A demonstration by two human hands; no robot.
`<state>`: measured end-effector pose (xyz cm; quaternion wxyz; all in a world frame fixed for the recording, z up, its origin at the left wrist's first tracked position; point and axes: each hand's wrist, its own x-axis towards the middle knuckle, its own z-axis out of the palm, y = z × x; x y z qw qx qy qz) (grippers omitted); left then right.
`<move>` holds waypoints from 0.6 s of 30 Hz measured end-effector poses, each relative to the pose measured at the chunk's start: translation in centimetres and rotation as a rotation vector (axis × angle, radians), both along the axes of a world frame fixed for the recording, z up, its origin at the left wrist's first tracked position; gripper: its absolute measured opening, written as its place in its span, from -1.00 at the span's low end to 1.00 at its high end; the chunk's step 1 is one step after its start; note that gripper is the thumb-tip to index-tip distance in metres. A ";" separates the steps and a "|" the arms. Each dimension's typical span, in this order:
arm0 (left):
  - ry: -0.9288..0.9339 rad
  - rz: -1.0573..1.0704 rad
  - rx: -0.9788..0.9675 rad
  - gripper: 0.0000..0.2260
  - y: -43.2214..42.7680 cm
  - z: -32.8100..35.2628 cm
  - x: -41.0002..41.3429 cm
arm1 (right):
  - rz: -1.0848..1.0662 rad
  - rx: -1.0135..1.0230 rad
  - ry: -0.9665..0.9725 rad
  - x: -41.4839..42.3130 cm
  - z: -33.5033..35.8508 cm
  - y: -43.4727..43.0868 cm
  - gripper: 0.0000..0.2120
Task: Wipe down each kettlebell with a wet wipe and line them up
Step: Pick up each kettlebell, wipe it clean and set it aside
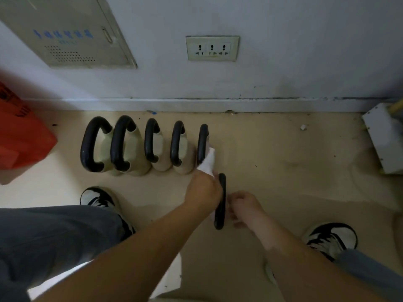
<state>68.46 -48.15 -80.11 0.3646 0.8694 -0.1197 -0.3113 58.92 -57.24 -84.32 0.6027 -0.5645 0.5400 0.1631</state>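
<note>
Five kettlebells: stood in a row along the wall [283, 62], cream bodies, black handles; the rightmost kettlebell [202, 142] is partly covered by the wet wipe.
Sixth kettlebell: a sixth kettlebell [220, 201] is set nearer the person, out of the row, between the two hands; only its black handle is seen edge-on, the body is hidden.
Left hand: the left hand [202, 190] is closed around a bunched wet wipe [208, 160], which sticks out beyond the knuckles and touches the rightmost kettlebell in the row.
Right hand: the right hand [244, 205] is loosely curled just beside the sixth handle; contact cannot be told, the hand being blurred.
Step judged in hand: wiping of the sixth kettlebell, before it is placed at the right end of the row.
Method advised: the bell is to be steadied by the right hand while the wipe is wrapped round the handle and drawn along its full arc, then passed over the body.
Placement advised: the handle is to be turned parallel to the other five, on the bare floor [272, 153] just beside the rightmost bell.
Risk noted: tipping of the neighbouring bell if it is nudged.
</note>
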 end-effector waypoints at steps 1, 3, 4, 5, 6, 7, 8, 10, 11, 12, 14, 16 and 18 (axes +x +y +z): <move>0.020 -0.066 0.009 -0.51 -0.6 -1.0 -1.3 | 0.019 -0.029 0.008 -0.2 -0.2 0.1 -0.85; 0.045 -0.126 -0.018 -0.44 -1.3 -2.6 -4.1 | -0.094 0.086 -0.058 -0.5 -1.1 -0.1 -0.83; 0.099 -0.071 -0.070 -0.42 -1.2 -3.2 -5.1 | -0.154 0.159 -0.066 -0.6 -2.0 -0.3 -0.77; 0.124 -0.011 -0.112 -0.39 -1.0 -3.4 -6.0 | -0.161 0.187 -0.072 -0.7 -2.6 -0.5 -0.76; 0.103 0.010 -0.110 -0.34 -0.8 -3.4 -6.4 | -0.106 0.170 -0.059 -1.0 -3.4 -0.7 -0.76; 0.070 -0.002 -0.065 -0.27 -0.5 -3.7 -6.7 | -0.028 0.135 -0.046 -1.4 -4.2 -0.6 -0.78; 0.051 -0.032 -0.015 -0.22 -0.2 -3.7 -6.8 | 0.041 0.093 -0.030 -1.8 -4.7 -0.4 -0.80; -0.026 -0.145 0.083 -0.19 -0.5 -3.8 -6.1 | 0.134 0.017 -0.050 -2.4 -5.5 0.2 -0.84; -0.108 -0.251 0.168 -0.21 -0.9 -3.9 -5.5 | 0.166 -0.045 -0.067 -2.6 -5.7 0.5 -0.85; -0.174 -0.359 0.254 -0.22 -1.2 -4.1 -5.0 | 0.215 -0.121 -0.065 -2.5 -5.6 0.7 -0.84; -0.330 -0.535 0.364 -0.30 -2.2 -4.7 -3.3 | 0.270 -0.192 -0.081 -1.8 -5.6 0.7 -0.73; -0.330 -0.566 0.417 -0.57 -4.0 -5.4 -1.5 | 0.317 -0.216 -0.092 -1.1 -4.9 0.2 -0.61; -0.210 -0.538 0.444 -0.85 -6.2 -5.2 1.0 | 0.451 -0.222 -0.058 -0.6 -4.6 0.2 -0.63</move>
